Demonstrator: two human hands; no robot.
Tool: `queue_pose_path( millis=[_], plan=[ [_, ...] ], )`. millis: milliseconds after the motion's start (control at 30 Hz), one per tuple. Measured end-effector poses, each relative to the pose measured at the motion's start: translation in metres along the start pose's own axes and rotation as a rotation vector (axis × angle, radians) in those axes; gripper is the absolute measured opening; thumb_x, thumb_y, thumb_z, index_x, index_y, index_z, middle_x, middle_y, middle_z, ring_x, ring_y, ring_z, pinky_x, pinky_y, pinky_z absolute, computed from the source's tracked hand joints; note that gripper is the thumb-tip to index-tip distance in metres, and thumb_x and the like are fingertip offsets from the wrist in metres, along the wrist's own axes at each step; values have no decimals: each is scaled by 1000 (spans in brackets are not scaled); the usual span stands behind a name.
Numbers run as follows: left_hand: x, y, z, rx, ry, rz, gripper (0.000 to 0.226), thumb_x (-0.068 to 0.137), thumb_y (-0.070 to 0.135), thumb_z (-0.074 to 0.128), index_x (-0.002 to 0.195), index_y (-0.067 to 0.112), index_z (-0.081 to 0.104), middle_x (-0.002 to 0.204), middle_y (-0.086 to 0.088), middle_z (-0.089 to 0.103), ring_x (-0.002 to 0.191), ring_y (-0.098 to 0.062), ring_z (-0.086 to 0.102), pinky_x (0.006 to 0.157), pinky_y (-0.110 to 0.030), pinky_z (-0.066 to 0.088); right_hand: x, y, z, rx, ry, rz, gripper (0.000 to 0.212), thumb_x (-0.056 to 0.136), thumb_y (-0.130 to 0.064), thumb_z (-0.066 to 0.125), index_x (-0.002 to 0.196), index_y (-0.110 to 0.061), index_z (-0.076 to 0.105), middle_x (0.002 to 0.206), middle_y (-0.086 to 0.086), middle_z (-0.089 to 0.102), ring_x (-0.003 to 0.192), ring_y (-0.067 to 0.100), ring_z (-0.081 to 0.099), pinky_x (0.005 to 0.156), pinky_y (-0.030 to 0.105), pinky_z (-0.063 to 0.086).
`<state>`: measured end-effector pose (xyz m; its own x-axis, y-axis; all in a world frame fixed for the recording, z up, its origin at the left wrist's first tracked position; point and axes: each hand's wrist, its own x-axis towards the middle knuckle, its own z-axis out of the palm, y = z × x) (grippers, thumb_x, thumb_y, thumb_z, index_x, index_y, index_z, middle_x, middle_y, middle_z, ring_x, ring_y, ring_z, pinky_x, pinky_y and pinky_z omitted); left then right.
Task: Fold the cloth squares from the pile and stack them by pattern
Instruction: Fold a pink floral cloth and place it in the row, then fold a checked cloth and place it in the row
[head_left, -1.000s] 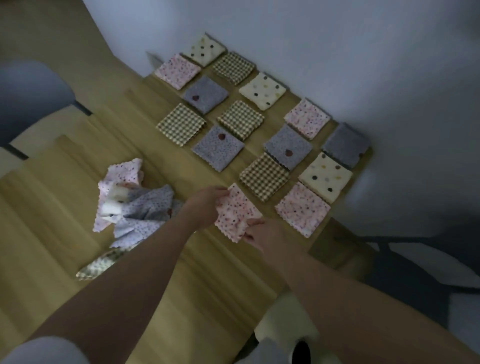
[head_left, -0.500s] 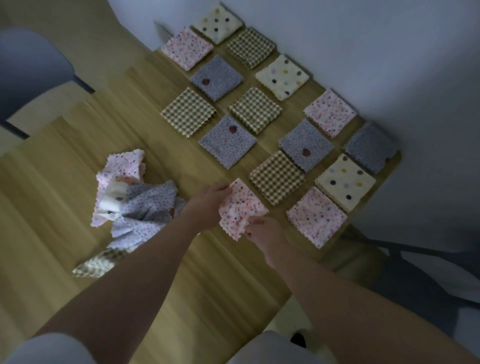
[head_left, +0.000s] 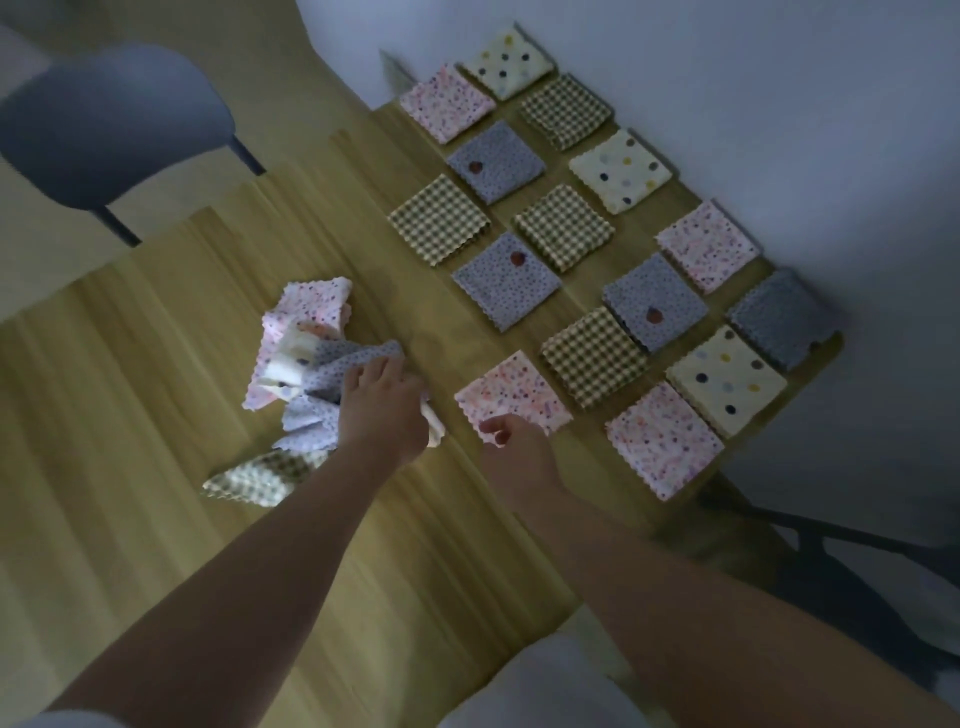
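Observation:
A loose pile of cloth squares (head_left: 311, 374) lies left of centre on the wooden table (head_left: 363, 545), with pink speckled, lavender, cream and gingham pieces mixed. My left hand (head_left: 382, 410) rests on the pile's right side, fingers spread over a lavender cloth (head_left: 332, 371). A folded pink speckled square (head_left: 514, 389) lies flat to the right of the pile. My right hand (head_left: 514, 452) sits at its near corner, fingers curled, holding nothing. Beyond it, folded squares lie in rows: gingham (head_left: 595, 361), lavender (head_left: 506, 280), cream dotted (head_left: 727, 379), pink (head_left: 665, 436).
The rows of folded squares run up to the grey wall (head_left: 779, 104) at the table's far right edge. A blue-grey chair (head_left: 114, 130) stands off the table's far left. Dark chair legs (head_left: 857, 566) show below the table's right corner.
Both hands let go of the folded pink square, which now lies flat. My left hand moved left onto the pile. My right hand drew back slightly toward me.

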<state>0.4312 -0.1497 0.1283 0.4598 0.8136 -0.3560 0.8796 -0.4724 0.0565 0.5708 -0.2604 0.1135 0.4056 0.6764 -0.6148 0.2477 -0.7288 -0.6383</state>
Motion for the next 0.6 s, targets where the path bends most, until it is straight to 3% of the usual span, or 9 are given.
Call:
queue_pose_path(
  millis=[133,233,433,500,600],
  plan=[
    [-27,-12,8,51,60,-44,48,75,28,68,123,19,67,133,-5,58,127,-31,47,106,-47,31,-13,-11,16,-110,-74,-65,33,92,-10,59,123,-19,65,130,8,55,111,21,60,99,39,52],
    [-53,-26,17,14,115,-91,44,73,25,70,116,20,66,123,-5,61,119,-30,50,97,-46,36,-29,-18,26,-220,-156,-139,39,93,-10,56,131,-17,64,137,9,54,124,22,55,106,35,46],
    [-118,-52,36,-114,217,-100,20,82,19,65,102,19,67,110,-5,65,104,-33,61,86,-43,43,-70,-21,43,-321,-168,-234,35,95,-9,56,128,-10,67,139,10,59,128,24,54,107,31,42],
    [-152,-61,44,-145,184,-108,25,84,17,63,108,21,67,116,-3,65,113,-31,58,91,-42,42,-95,-15,53,-320,-167,-242,35,96,-14,55,129,-16,67,139,7,59,125,23,57,103,32,47],
    [-207,-70,53,-138,86,-124,37,93,23,57,129,29,61,138,4,56,131,-24,48,104,-40,36,-132,0,68,-256,-152,-236,34,96,-17,56,128,-20,67,133,4,62,110,19,62,80,24,49]
  ],
)
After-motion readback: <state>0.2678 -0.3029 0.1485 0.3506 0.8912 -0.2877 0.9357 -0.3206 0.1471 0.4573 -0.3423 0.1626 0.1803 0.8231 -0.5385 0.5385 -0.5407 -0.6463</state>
